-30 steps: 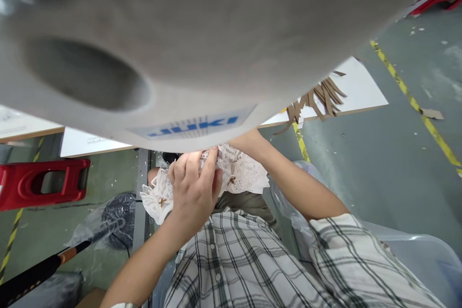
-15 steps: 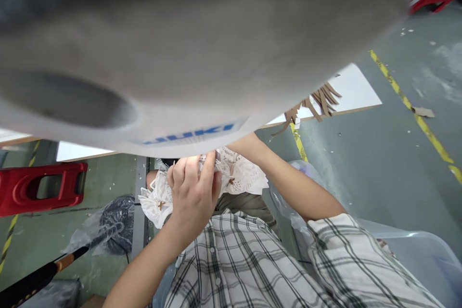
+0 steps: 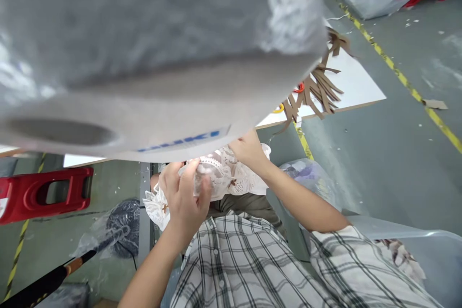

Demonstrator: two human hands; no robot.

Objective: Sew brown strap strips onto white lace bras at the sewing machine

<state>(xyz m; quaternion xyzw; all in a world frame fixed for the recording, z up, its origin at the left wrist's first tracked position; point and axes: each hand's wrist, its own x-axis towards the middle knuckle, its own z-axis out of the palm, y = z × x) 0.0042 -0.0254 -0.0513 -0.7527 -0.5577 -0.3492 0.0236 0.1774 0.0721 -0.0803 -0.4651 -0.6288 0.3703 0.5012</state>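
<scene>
A white lace garment (image 3: 218,175) with small brown bows lies bunched over my lap, below the front of a JUKI sewing machine (image 3: 173,101). My left hand (image 3: 184,195) rests on its left part, fingers and thumb spread apart and touching the lace. Closed fingers of my right hand (image 3: 249,151) pinch the lace at its upper right, close under the machine. The machine body hides the needle area and the far edge of the garment.
Brown strips (image 3: 323,89) hang over the edge of the white table (image 3: 361,89) at right. A red stool (image 3: 77,187) stands at left. A clear plastic bin (image 3: 433,255) is by my right elbow, and a black-handled tool (image 3: 46,276) slants up at lower left.
My left hand has shifted left and its fingers have spread, uncovering more lace. My right hand has come further into view, pinching the lace. The view has tilted, showing more of the machine's top.
</scene>
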